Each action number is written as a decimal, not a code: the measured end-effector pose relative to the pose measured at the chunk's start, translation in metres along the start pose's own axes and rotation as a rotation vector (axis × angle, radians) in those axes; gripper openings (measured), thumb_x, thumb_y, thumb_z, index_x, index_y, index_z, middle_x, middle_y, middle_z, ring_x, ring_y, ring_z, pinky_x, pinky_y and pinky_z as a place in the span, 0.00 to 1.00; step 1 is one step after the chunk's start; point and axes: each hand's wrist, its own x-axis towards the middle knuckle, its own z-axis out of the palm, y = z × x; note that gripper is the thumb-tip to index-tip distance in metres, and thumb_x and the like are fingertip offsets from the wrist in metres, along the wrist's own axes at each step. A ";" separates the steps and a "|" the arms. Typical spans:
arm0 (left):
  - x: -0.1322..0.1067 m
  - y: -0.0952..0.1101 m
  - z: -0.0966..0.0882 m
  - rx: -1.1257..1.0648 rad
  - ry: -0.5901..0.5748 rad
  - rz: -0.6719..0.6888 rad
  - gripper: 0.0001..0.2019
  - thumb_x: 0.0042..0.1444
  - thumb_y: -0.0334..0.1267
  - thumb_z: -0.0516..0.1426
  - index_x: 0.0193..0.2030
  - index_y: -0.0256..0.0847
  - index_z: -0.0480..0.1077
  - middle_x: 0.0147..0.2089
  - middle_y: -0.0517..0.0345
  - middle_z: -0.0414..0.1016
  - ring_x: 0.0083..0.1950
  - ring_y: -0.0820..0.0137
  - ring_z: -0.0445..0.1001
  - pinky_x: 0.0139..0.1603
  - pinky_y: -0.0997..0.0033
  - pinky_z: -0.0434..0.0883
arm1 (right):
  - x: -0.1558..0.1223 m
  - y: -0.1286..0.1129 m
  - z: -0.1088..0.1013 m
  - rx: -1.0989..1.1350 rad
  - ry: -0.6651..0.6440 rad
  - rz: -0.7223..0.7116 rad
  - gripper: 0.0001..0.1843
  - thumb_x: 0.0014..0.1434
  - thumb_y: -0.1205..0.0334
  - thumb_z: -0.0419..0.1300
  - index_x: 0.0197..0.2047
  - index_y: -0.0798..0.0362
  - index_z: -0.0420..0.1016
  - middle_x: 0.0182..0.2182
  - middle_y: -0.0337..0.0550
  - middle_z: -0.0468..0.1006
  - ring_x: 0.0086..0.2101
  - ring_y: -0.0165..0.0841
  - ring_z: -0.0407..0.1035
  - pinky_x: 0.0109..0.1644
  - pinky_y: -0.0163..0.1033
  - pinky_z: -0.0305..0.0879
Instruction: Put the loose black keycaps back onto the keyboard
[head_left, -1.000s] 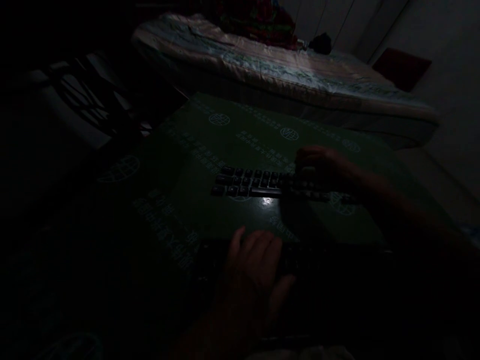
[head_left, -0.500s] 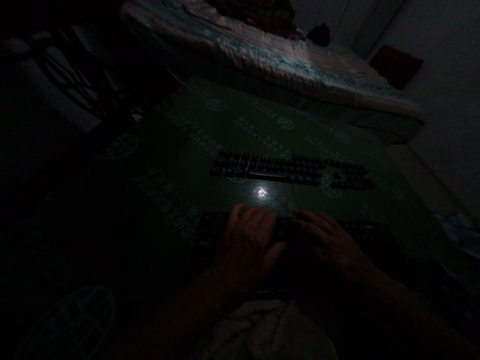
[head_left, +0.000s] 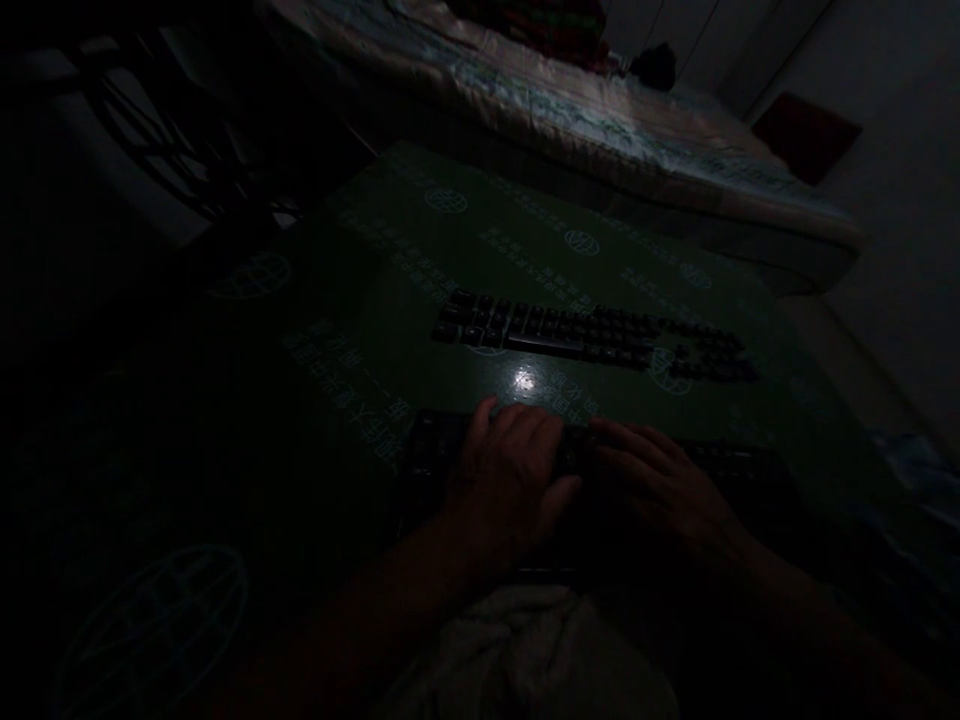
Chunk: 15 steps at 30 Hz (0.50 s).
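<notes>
The scene is very dark. My left hand (head_left: 514,470) lies palm down on a dark keyboard frame (head_left: 431,455) at the near edge of a green printed mat (head_left: 420,250), its fingers stretched forward. My right hand (head_left: 660,485) rests beside it on the same frame, fingers extended flat. Farther out on the mat lie rows of loose dark keycaps (head_left: 592,335), laid out like a keyboard, apart from both hands. A bright spot of reflected light (head_left: 523,380) sits between the keycaps and my hands.
A mattress with a pale patterned cover (head_left: 585,120) runs along the far side. A dark metal grille or chair back (head_left: 180,150) stands at the left. A light cloth (head_left: 532,650) lies in my lap. A dark red square (head_left: 806,135) hangs on the right wall.
My right hand has come back from the loose keycaps to the near keyboard frame, beside my left hand. The view has shifted slightly.
</notes>
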 end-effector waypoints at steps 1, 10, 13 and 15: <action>0.000 0.000 0.000 0.001 0.001 0.002 0.13 0.55 0.39 0.60 0.45 0.38 0.66 0.50 0.50 0.74 0.53 0.58 0.69 0.63 0.46 0.53 | 0.001 0.000 0.000 -0.002 -0.002 0.003 0.20 0.67 0.68 0.42 0.41 0.54 0.76 0.46 0.49 0.78 0.56 0.36 0.65 0.55 0.44 0.65; 0.001 0.000 -0.001 0.005 -0.007 0.007 0.14 0.55 0.39 0.59 0.46 0.37 0.66 0.50 0.49 0.73 0.53 0.58 0.68 0.63 0.46 0.52 | -0.002 0.000 0.000 0.059 0.039 -0.002 0.18 0.68 0.66 0.43 0.41 0.55 0.75 0.46 0.48 0.79 0.55 0.36 0.66 0.56 0.46 0.65; 0.001 -0.001 0.000 0.007 -0.003 -0.002 0.14 0.55 0.39 0.60 0.46 0.37 0.66 0.50 0.50 0.73 0.54 0.58 0.68 0.64 0.47 0.52 | -0.006 0.000 -0.001 0.078 0.043 0.006 0.17 0.69 0.64 0.44 0.42 0.55 0.74 0.47 0.49 0.78 0.58 0.39 0.63 0.55 0.48 0.66; 0.000 -0.002 0.002 0.008 0.008 0.004 0.14 0.55 0.40 0.60 0.46 0.37 0.66 0.50 0.50 0.73 0.53 0.58 0.69 0.63 0.47 0.52 | -0.010 -0.001 -0.001 0.064 0.053 -0.007 0.17 0.69 0.65 0.44 0.43 0.56 0.74 0.48 0.50 0.78 0.60 0.40 0.59 0.56 0.50 0.65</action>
